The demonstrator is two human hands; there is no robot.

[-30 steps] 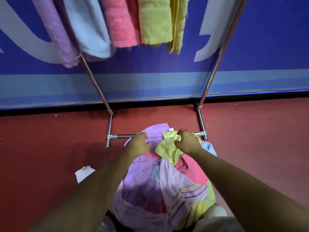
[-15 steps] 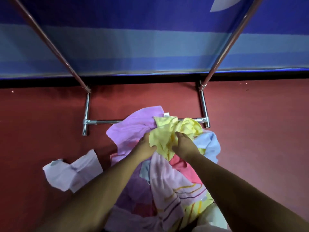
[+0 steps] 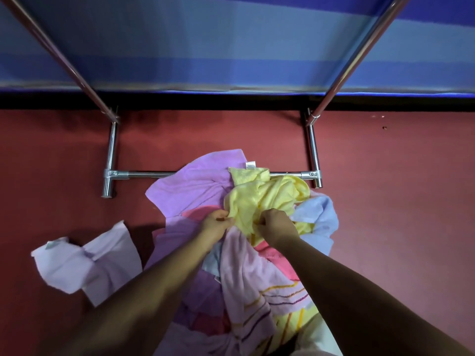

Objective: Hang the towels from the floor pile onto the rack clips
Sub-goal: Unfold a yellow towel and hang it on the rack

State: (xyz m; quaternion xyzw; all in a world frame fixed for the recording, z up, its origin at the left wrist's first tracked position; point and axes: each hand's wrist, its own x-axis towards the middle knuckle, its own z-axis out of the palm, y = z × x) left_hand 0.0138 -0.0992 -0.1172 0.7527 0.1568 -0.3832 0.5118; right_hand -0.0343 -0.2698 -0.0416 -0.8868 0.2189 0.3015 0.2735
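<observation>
At nine o'clock from the heap of mixed-colour towels [image 3: 239, 276], a crumpled pale lilac towel [image 3: 84, 263] lies alone on the red floor [image 3: 398, 227]. Our left hand [image 3: 214, 227] pinches the near edge of the soft yellow terry towel [image 3: 259, 199], fingers closed together on the cloth. That towel sits at the heap's twelve o'clock, against the chrome tube rack base [image 3: 144, 173]. Our right hand [image 3: 276, 227], at three o'clock of the left, has its fingers curled tight into the same yellow cloth. We should walk our grips apart along one hem and lift straight up, so the light blue towel [image 3: 318, 217] at three o'clock stays down. The clips are out of sight.
</observation>
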